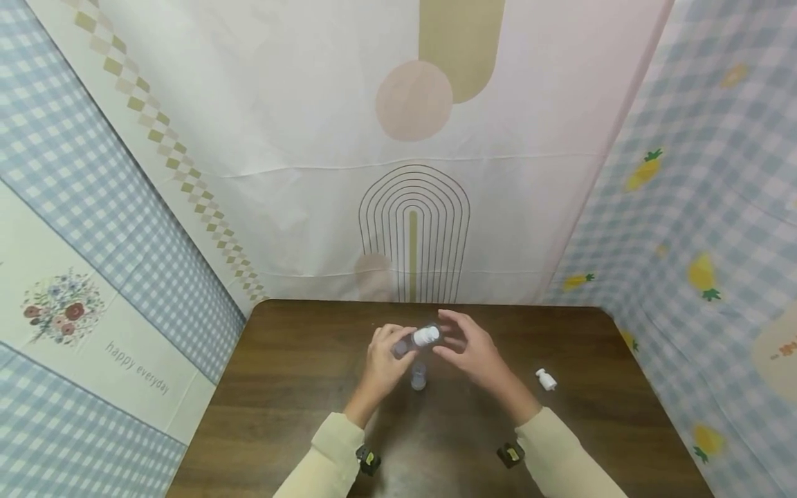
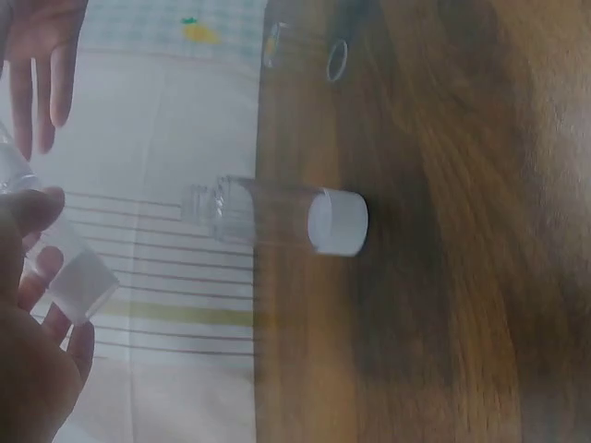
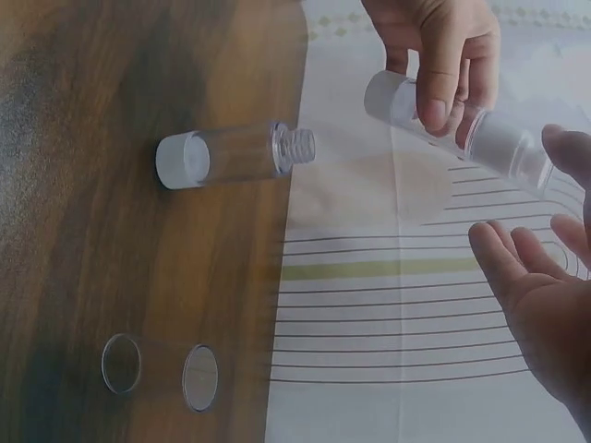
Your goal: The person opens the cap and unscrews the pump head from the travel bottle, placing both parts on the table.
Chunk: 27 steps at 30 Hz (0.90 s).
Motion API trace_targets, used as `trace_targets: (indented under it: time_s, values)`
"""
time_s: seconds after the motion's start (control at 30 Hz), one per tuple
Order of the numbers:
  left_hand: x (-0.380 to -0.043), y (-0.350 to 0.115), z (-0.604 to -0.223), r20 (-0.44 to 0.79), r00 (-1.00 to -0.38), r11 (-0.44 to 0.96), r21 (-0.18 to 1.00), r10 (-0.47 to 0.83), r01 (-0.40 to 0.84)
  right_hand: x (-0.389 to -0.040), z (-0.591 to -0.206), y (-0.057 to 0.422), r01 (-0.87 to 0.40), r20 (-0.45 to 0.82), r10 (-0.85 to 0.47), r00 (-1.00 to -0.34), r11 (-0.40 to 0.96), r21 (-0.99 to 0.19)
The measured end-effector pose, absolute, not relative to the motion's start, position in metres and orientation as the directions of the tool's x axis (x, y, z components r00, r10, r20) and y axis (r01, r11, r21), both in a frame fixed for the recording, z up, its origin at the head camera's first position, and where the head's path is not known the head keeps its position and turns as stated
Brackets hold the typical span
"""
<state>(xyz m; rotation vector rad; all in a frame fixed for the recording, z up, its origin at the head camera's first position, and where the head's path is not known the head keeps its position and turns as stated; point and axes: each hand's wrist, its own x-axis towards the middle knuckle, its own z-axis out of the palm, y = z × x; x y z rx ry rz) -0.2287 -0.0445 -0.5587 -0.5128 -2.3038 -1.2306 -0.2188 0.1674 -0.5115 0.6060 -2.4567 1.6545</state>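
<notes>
My left hand point(image 1: 386, 360) grips a clear pump bottle point(image 3: 503, 146) around its body. The bottle lies tilted, with a white base at one end and a white pump collar under a clear cover at the other. Beside that covered end is my right hand point(image 1: 476, 353), thumb and fingers spread apart with nothing held between them. Below the hands stands a second clear bottle point(image 3: 235, 154), upright, with a white base and a bare threaded neck. A clear cylindrical cap point(image 3: 199, 378) stands on the table near it. The white pump head point(image 1: 546, 379) lies on its side at the right.
The brown wooden table point(image 1: 280, 387) reaches back to a hanging patterned cloth point(image 1: 311, 228). Checked cloths hang along both sides. A small dark wrist camera point(image 1: 369, 460) sits at the left sleeve, another dark camera point(image 1: 510, 455) at the right.
</notes>
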Motion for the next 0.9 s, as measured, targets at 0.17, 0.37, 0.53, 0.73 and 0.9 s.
trace_targets:
  time_s: [0.17, 0.37, 0.53, 0.73, 0.9]
  values:
    - [-0.220, -0.041, -0.554, 0.626, -0.768, 0.570, 0.586, 0.133, 0.576, -0.212, -0.509, 0.169, -0.356, 0.270, -0.267, -0.925, 0.364, -0.861]
    - [-0.212, -0.037, -0.545, 0.684, -0.704, 0.637, 0.459, 0.191, 0.619, -0.207, -0.510, 0.170, -0.362, 0.277, -0.256, -0.926, 0.396, -0.844]
    - [-0.207, -0.036, -0.541, 0.713, -0.665, 0.670, 0.384, 0.222, 0.635, -0.202, -0.511, 0.171, -0.362, 0.285, -0.238, -0.928, 0.405, -0.839]
    - [-0.201, -0.035, -0.536, 0.725, -0.624, 0.714, 0.271, 0.290, 0.646, -0.196, -0.512, 0.173, -0.311, 0.250, -0.195, -0.948, 0.418, -0.854]
    - [-0.197, -0.034, -0.531, 0.714, -0.619, 0.722, 0.233, 0.328, 0.652, -0.192, -0.514, 0.177, -0.287, 0.233, -0.178, -0.956, 0.411, -0.865]
